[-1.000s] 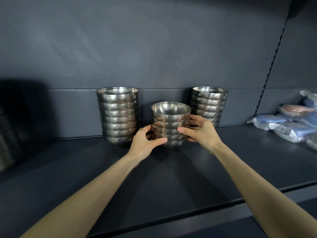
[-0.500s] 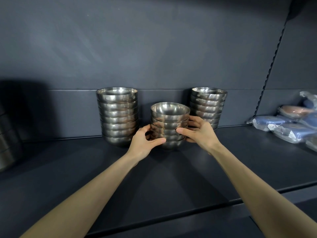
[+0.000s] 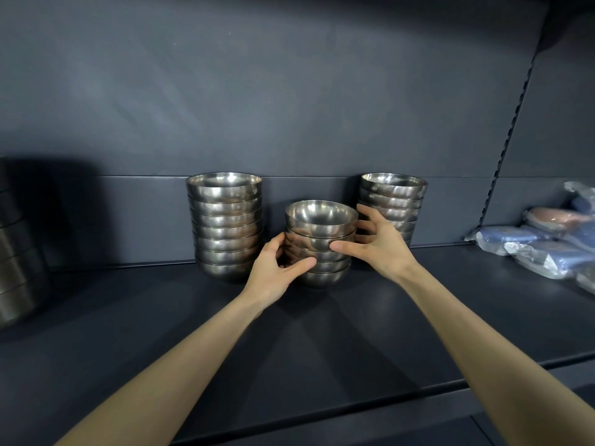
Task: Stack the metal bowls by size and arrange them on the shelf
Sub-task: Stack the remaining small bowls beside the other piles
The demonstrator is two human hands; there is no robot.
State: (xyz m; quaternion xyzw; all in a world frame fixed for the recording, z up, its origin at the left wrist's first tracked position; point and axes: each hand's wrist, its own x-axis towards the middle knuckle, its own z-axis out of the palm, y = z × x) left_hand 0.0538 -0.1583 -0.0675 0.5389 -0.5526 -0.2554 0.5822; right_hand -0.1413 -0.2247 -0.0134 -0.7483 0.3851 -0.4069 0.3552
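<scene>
A short stack of small metal bowls (image 3: 320,220) stands on the dark shelf (image 3: 322,333), in the middle. My left hand (image 3: 273,272) grips its lower left side, thumb in front. My right hand (image 3: 376,244) holds its right side, thumb across the front and fingers spread toward the back. A taller stack of larger bowls (image 3: 225,225) stands to the left against the back panel. Another tall stack of bowls (image 3: 394,201) stands behind my right hand, partly hidden by it.
Plastic-wrapped blue and pink packages (image 3: 544,246) lie at the right end of the shelf. A dark stack of metal ware (image 3: 16,252) shows at the far left edge. The shelf's front lip (image 3: 322,420) runs across below my forearms.
The small stack has stayed in place. My right hand's fingers have spread wider and risen along the stack's right side; my left hand has barely moved.
</scene>
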